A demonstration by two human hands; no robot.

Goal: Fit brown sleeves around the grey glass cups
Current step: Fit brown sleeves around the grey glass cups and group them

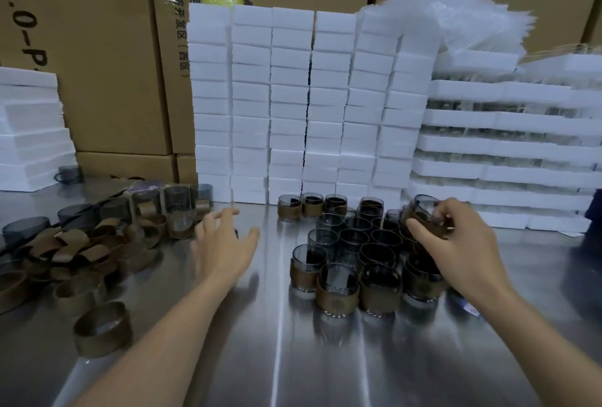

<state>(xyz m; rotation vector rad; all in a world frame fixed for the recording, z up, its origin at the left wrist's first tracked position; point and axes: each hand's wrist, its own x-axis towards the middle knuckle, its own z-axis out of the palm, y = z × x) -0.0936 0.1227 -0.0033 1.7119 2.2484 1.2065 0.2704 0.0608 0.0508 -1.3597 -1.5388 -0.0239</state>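
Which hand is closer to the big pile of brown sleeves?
Left. The left hand hovers open just right of the pile of brown sleeves; the right hand is much farther right, holding a sleeved cup.

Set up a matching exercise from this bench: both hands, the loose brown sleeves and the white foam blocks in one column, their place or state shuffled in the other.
Column 1
1. left hand
2. right hand
3. loose brown sleeves
4. white foam blocks

Column 2
A. stacked at the back of the table
B. grips a sleeved cup
C. fingers spread, holds nothing
D. heaped on the table's left side

Pairs: 1-C, 2-B, 3-D, 4-A
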